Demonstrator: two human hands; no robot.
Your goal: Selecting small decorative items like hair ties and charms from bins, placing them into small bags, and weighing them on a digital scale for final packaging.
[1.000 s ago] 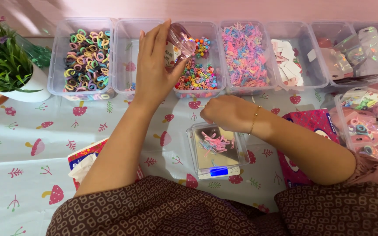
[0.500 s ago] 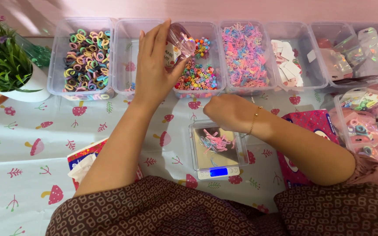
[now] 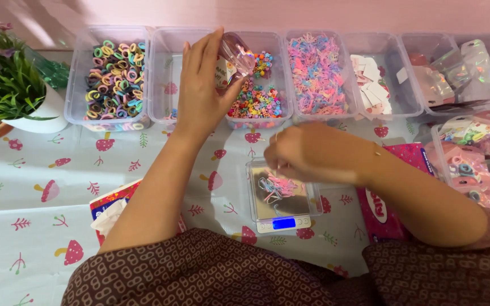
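Small clear pink plastic scoop (image 3: 238, 54), held tilted in the left hand (image 3: 202, 90), fingers wrapped around it, above the clear plastic bin of small multicoloured beads (image 3: 254, 102). Right hand (image 3: 307, 153) loosely curled, fingertips pinched together just over the small silver digital pocket scale (image 3: 279, 198); whether something lies between the fingertips, cannot tell. On the scale tray, a little heap of thin pastel elastic bands (image 3: 278, 188), pink and blue; at 6 o'clock of the tray, a lit blue display.

At 12 o'clock from the scale, a row of clear plastic bins along the far edge of the table. From the bead bin, at 9 o'clock: a nearly empty clear bin (image 3: 168, 73), then a bin of thick pastel hair ties (image 3: 112, 79). At 3 o'clock of the bead bin: a bin of tiny pastel elastics (image 3: 316, 76), a bin of white paper cards (image 3: 372, 85), a bin of shiny holographic pouches (image 3: 455, 71). At 3 o'clock of the scale, a pink patterned packet (image 3: 389, 204) under the right forearm, and further right some packed hair accessories (image 3: 474, 153).

At 9 o'clock of the scale, a red and blue tissue packet (image 3: 112, 207), partly behind the left arm. At 10 o'clock, far left, a green artificial plant in a white pot (image 3: 15, 93).

Underneath all, a white tablecloth with red mushroom and leaf print (image 3: 24, 187). Behind the bins, a plain pink wall (image 3: 313, 14). Brown patterned sleeves at the bottom edge.
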